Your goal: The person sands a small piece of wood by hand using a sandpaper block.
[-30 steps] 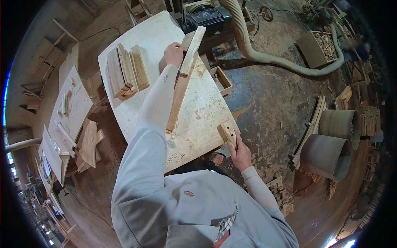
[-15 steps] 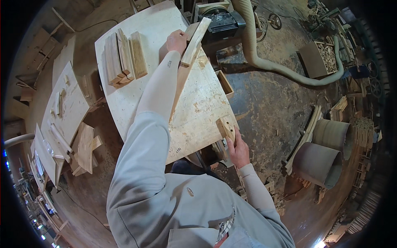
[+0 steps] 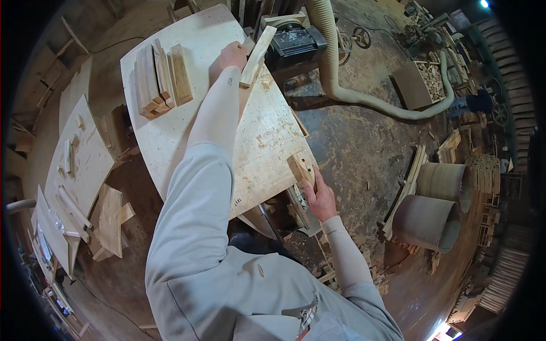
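At the far side of a pale plywood table [image 3: 267, 128], my left hand [image 3: 232, 55] is closed, its fingers curled over a brown wooden board [image 3: 242, 103]. My left forearm hides much of that board. Just right of this hand, a light wooden strip [image 3: 259, 55] lies slanted along the table's far right edge. My right hand [image 3: 322, 197] is at the near right corner, thumb and fingers closed around the near end of a wooden block [image 3: 302, 168] with dark round holes. To the left of my left arm sits a stack of wooden pieces [image 3: 154, 79].
A dark motor [image 3: 296, 46] stands beyond the table, beside a ribbed hose [image 3: 364, 98] that crosses the floor. On the right are two large curved drums [image 3: 426, 223] and a box of offcuts [image 3: 418, 85]. Plywood sheets with loose wood [image 3: 85, 153] lie on the left.
The whole view has shifted slightly, so the table appears farther left. Less of the brown board shows beside my left forearm. Both hands remain at the same places on the table.
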Motion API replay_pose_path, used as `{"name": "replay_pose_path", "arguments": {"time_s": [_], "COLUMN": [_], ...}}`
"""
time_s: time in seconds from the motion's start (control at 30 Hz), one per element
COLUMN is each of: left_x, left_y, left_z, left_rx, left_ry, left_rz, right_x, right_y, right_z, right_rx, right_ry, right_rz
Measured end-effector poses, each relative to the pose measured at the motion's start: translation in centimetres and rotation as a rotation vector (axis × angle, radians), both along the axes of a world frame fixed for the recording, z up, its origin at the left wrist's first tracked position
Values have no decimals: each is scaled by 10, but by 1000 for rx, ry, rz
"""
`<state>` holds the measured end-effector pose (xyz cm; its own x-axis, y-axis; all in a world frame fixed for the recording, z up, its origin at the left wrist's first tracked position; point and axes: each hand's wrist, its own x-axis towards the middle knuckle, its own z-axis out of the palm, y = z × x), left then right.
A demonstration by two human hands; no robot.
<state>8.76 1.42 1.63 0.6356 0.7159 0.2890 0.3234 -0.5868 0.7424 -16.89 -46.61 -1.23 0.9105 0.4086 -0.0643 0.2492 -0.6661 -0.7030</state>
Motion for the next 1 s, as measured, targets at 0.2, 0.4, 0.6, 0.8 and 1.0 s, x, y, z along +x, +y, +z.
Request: {"name": "replay_pose_path", "arguments": {"time_s": [0.2,0.4,0.6,0.8,1.0], "left_x": [-3,-8,-8,-21,-39], "left_y": [-11,-10,-10,9,18], "left_z": [6,1,-6,6,-16], "left_rx": [-25,-20,15,287,85], "left_ry": [33,38,-250,-78,-38], "left_rz": [-17,-16,-116,-172,-86], "right_x": [-2,-1,-2,-2,6], "right_y": [1,-2,1,3,7], "right_z": [14,17,27,41,61], "right_rx": [-23,-30,-60,-34,-105], "right_ry": [32,-8,48,94,145], "right_rz": [-48,-21,-29,-17,8]}}
